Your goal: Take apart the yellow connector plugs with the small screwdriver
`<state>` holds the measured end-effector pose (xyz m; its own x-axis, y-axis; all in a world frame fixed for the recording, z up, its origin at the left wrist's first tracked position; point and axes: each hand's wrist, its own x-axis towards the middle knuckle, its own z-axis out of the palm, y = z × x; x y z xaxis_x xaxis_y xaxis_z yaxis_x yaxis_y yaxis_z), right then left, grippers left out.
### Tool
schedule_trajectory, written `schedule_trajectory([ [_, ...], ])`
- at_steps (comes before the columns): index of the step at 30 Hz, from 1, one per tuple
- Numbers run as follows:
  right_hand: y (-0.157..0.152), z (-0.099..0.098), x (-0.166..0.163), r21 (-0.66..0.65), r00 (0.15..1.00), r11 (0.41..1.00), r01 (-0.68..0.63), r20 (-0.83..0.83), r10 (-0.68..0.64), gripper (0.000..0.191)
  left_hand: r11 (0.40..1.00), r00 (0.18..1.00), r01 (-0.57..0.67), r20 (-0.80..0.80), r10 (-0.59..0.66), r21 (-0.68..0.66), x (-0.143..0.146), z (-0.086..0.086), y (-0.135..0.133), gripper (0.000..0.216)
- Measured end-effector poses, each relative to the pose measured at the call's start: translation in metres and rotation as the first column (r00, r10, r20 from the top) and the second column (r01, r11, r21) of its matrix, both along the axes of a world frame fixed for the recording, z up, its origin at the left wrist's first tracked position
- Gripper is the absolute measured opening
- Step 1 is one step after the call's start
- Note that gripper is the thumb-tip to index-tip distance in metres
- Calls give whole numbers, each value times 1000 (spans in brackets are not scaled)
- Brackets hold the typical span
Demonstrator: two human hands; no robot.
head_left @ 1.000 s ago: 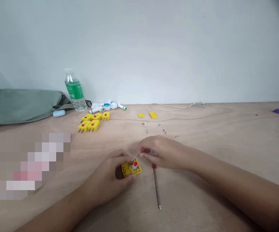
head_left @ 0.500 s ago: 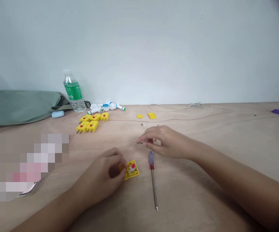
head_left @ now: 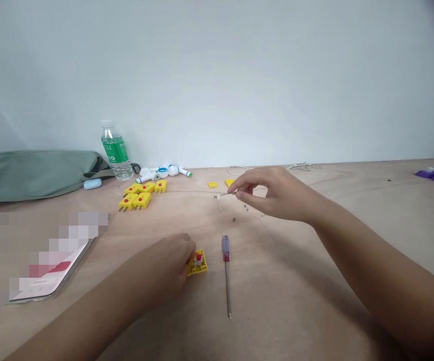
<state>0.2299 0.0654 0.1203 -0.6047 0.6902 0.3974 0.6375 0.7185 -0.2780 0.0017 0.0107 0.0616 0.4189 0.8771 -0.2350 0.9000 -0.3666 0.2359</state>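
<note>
Opened yellow housing, with loose parts

Lower centre of frame: one yellow housing (head_left: 201,268), open side up, red button (head_left: 199,257) showing. Left hand (head_left: 170,260): fingers curled over the housing's left edge; whether they grip or merely rest, cannot tell. Right hand (head_left: 267,193), right of centre: thumb and forefinger nearly together on a thin piece (head_left: 225,194) (too small to identify). Right of the housing, apart: one screwdriver (head_left: 227,276), lying flat. Handling note: a light fingertip pinch should suit so slight a piece; best kept clear of the small metal parts (head_left: 246,207), with the housing level.
</note>
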Motion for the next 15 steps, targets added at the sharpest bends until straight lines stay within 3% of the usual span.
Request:
schedule_trajectory([
  [4,-6,-1,3,-94,999,995,41,14,-40,19,998,983,-66,170,63,16,-9,-12,-7,33],
  [9,-19,-36,3,-166,999,986,27,31,-22,30,994,955,-86,278,102,-71,-17,-17,1,29],
  [12,-27,-57,2,-185,999,982,27,-22,-31,34,980,903,-62,408,135,-187,-18,-15,7,31],
  [15,-32,-69,1,-240,993,970,21,-108,-48,33,915,766,-68,567,304,-398,-19,-18,11,35],
])
